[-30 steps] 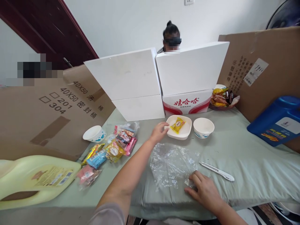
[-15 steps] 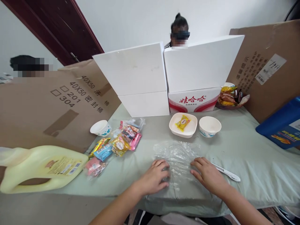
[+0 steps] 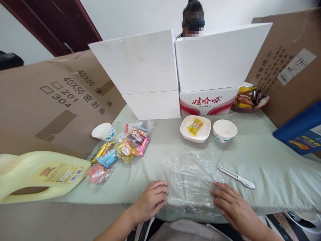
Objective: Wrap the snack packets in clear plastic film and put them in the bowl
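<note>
A crumpled clear plastic sheet lies flat on the pale green cloth at the table's near edge. My left hand rests at its left edge, fingers curled and touching the plastic. Resting on the sheet's right edge, my right hand has its fingers spread. Behind the sheet stands a white square dish with one yellow wrapped candy in it, and a white paper bowl to its right. A white pen-like tool lies just beyond my right hand.
A pile of wrapped snacks and another paper bowl lie at the left, with a yellow jug on its side. White boxes and cardboard wall the table. A person sits behind. A snack dish and blue container stand right.
My left hand drew back from the white dish to the plastic sheet. Both hands then slid apart and toward me along the sheet's edges.
</note>
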Available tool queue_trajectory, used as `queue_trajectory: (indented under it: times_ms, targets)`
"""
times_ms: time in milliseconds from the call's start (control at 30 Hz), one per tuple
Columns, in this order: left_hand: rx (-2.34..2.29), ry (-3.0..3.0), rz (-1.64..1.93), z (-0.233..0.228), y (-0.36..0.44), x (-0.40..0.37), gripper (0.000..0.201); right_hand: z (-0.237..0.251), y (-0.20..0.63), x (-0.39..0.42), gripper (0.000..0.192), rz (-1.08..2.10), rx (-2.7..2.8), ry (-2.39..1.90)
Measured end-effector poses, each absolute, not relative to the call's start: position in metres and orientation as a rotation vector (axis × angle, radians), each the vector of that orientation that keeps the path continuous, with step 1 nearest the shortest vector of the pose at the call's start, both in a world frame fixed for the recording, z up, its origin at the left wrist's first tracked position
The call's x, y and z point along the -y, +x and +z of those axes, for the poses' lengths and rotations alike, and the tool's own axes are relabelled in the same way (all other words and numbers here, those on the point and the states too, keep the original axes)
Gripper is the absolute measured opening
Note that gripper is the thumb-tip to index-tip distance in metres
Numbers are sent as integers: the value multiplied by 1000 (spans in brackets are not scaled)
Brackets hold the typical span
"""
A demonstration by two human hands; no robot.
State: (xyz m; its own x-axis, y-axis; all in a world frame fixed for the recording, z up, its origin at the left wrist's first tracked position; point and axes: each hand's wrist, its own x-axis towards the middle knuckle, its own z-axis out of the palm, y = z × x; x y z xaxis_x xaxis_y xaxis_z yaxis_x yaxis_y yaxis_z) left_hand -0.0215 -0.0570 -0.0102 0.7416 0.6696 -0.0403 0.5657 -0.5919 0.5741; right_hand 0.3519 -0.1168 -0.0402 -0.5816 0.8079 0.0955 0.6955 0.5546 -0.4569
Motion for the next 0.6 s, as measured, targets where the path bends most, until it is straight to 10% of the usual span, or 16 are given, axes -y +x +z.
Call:
queue_trajectory:
  times_ms: [333, 600]
  targets:
    - [-1394, 1866, 385, 0, -3, 18, 11, -26, 330, 83, 27, 879, 1865, -1569]
    - [-1765, 2142, 372, -8, 18, -13, 12, -38, 316, 39, 22, 436, 1965, -2023]
